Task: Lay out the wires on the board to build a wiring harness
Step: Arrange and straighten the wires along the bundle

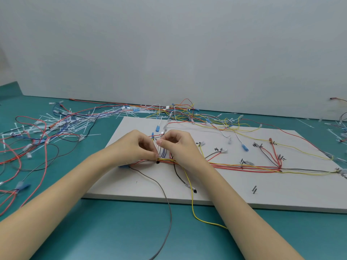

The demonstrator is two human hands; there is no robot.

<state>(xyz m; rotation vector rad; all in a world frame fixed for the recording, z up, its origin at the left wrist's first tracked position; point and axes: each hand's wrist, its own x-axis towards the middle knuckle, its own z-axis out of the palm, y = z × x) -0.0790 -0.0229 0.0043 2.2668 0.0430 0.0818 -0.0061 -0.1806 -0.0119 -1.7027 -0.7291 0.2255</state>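
Observation:
A white board [216, 186] lies on the teal table with red, yellow and black wires routed along it in a horizontal bundle [244, 167]. My left hand [135, 147] and my right hand [180, 145] meet over the board's left part. Both pinch a thin white strip, seemingly a cable tie [157, 147], just above the bundle where blue and white wires branch upward. A grey wire [165, 203] and a yellow wire [192, 199] trail off the board's front edge toward me.
Loose red, black and blue wires with many white cable ties [56, 126] are scattered on the table at the left. A tangle of wires [187, 111] lies behind the board. Metal pins [254, 189] stick up from the board. A wall stands close behind.

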